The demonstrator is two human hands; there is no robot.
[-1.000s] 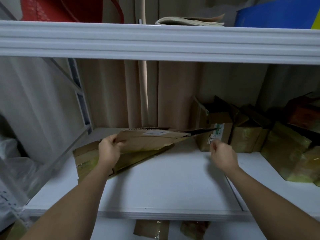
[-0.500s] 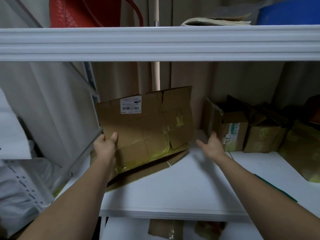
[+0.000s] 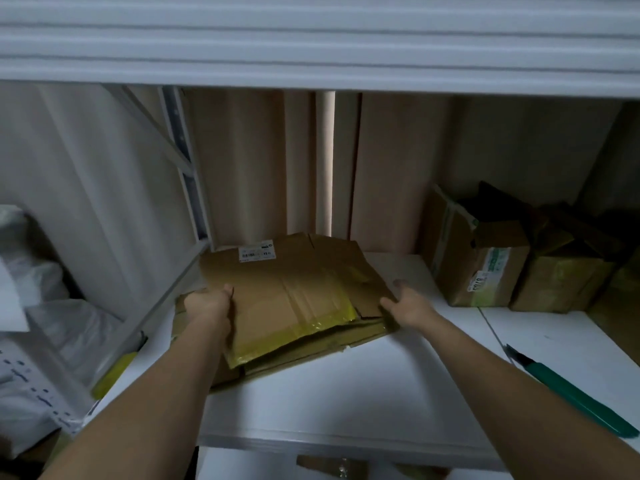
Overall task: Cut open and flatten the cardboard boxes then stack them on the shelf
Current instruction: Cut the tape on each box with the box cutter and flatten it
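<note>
Head view, forward and down, close to white shelf point(image 3: 311, 403).

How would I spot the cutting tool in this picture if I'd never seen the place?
Start at the white shelf where the two hands work. Follow its front edge to the far right, past the standing boxes. There lies the green cutter, long, slim and dark-tipped, the only green thing among brown cardboard.

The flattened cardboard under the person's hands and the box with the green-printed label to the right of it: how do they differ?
The flattened cardboard lies flat on the white shelf, on other flat pieces; the box with the green-printed label stands as a box, its flaps open. The left hand and right hand are at the flat piece's sides; nothing touches the box. The flat piece has yellow tape. Both are brown cardboard with labels.
</note>
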